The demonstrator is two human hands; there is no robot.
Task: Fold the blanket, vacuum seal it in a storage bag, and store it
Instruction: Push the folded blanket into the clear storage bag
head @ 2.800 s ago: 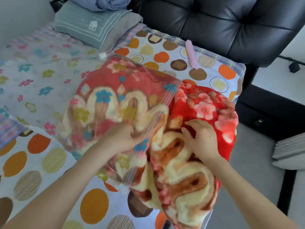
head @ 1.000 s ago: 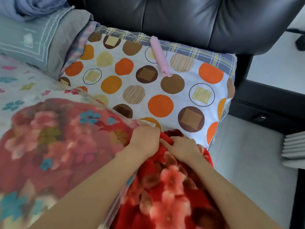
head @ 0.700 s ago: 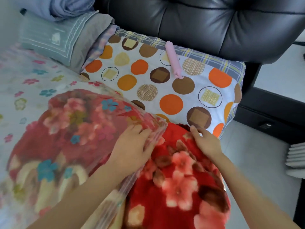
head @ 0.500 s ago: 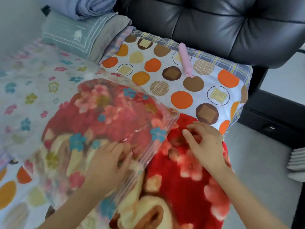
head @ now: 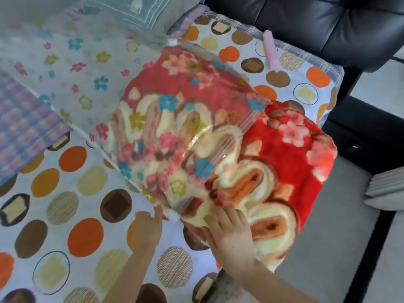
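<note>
Red blanket [head: 284, 149] sticks from storage bag [head: 175, 119]; right hand [head: 229, 234] presses it, fingers [head: 225, 217] straight; left hand [head: 145, 229] fingers unclear.

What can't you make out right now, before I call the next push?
All in the head view:
1. Left hand: motion blur, so it is unclear whether it pinches the near corner of the storage bag.
2. Underside of the blanket: hidden by its own bulk, so the bag's lower lip is unseen.
3. Pink object: too blurred to identify.
4. Pillow: cut off by the top edge.
</note>
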